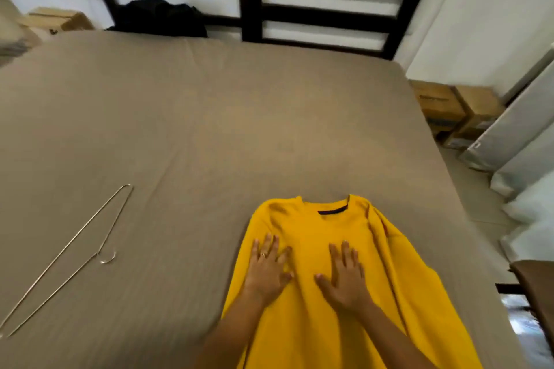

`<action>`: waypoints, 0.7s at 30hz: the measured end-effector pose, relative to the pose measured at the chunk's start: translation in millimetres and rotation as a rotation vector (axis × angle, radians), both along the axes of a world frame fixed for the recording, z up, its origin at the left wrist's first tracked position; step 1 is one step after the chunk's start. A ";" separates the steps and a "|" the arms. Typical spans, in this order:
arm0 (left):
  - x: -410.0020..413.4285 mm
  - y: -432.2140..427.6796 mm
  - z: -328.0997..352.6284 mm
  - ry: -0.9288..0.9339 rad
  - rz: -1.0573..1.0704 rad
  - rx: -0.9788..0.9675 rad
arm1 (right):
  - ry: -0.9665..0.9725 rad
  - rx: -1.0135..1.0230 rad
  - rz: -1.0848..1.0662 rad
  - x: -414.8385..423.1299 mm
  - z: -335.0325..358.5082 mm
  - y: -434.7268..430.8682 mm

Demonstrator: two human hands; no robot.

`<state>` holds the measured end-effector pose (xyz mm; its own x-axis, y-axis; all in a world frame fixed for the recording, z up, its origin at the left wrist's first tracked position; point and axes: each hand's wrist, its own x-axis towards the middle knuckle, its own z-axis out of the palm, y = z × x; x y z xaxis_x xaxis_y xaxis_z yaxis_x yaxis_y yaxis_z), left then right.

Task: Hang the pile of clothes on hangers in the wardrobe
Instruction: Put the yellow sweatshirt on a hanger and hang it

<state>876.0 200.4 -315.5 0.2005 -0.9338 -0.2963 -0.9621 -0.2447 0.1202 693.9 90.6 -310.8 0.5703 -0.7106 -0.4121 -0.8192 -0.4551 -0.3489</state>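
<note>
Your left hand (268, 268) and right hand (344, 275) press flat, fingers spread, on the yellow shirt (314, 231); the wire hanger (64, 260) lies far left.

A wide bed (239, 114) covered with a smooth, finely striped tan sheet carries everything here. At its near edge, right of centre, a bright yellow long-sleeved shirt with a dark neck band (305, 332) lies spread flat, collar pointing far. Well apart, at the near left, lies a thin silver wire hanger (66, 253), hook toward the middle. At the far left edge a crumpled black garment (159, 18) lies against the dark wooden headboard (329, 13).
</note>
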 end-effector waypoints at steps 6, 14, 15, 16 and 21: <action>40.2 68.7 1.8 0.293 0.166 -0.145 | 0.109 -0.096 -0.063 27.0 -20.3 49.8; 201.1 241.8 -7.1 0.099 1.115 -0.261 | -0.352 0.016 0.533 200.0 20.4 163.8; 219.0 257.2 -12.6 0.075 1.165 -0.216 | -0.346 0.043 0.598 222.1 21.2 176.5; 234.7 271.4 -17.7 0.069 1.190 -0.193 | -0.314 0.072 0.651 241.4 19.0 188.8; 267.4 305.8 -32.6 0.015 1.203 -0.077 | -0.039 0.127 0.861 285.0 -10.0 220.8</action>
<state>1143.5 506.1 -348.2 0.9517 -0.1668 -0.2576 -0.1214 -0.9756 0.1830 978.9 311.4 -320.8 0.9034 0.0244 -0.4280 -0.1944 -0.8665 -0.4598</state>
